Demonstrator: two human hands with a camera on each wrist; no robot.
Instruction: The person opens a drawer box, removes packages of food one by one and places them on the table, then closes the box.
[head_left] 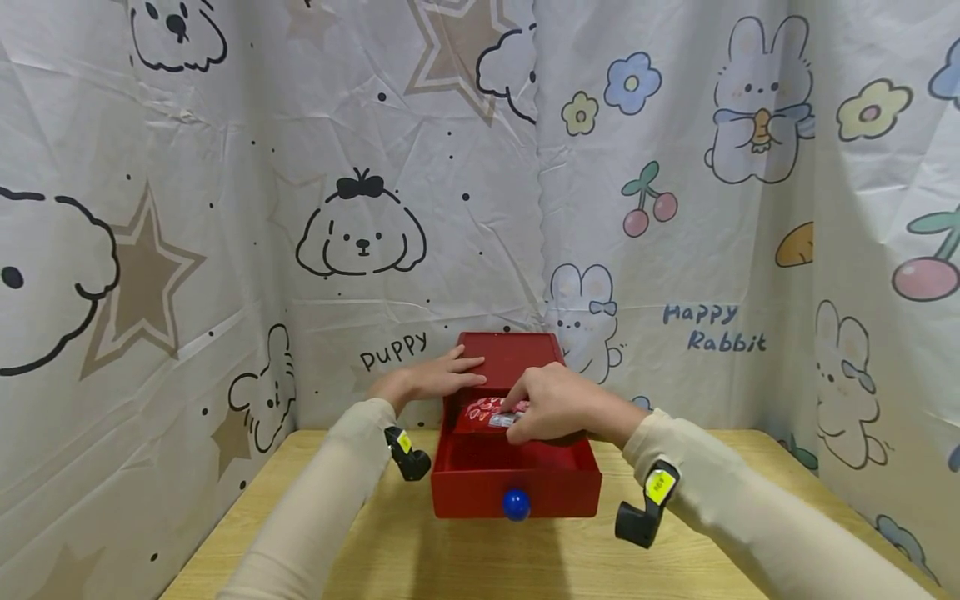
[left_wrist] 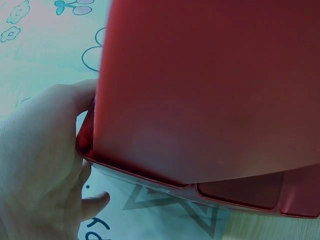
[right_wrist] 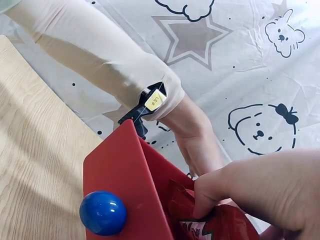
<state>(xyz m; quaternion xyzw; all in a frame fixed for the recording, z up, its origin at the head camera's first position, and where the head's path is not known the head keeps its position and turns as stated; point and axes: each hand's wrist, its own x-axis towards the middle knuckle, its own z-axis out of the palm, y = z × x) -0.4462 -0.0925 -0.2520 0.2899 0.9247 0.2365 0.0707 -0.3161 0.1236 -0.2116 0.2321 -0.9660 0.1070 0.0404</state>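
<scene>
A red box (head_left: 517, 493) stands with its drawer pulled out toward me, a blue round knob (head_left: 516, 505) on the drawer front. My left hand (head_left: 438, 375) rests on the left part of the box's top (head_left: 517, 358), fingers laid across it. In the left wrist view that hand lies against the edge of the red box (left_wrist: 200, 90). A shiny red packet (head_left: 480, 412) with white print is at the back of the drawer. My right hand (head_left: 558, 404) pinches this packet (right_wrist: 185, 210) between thumb and fingers, some fingers being hidden behind it.
The box sits on a light wood table (head_left: 360, 542). Behind and beside it hangs a white cloth (head_left: 465, 250) with cartoon puppies, rabbits and stars. Each sleeve carries a black wrist camera, on the left (head_left: 407, 454) and on the right (head_left: 647, 504).
</scene>
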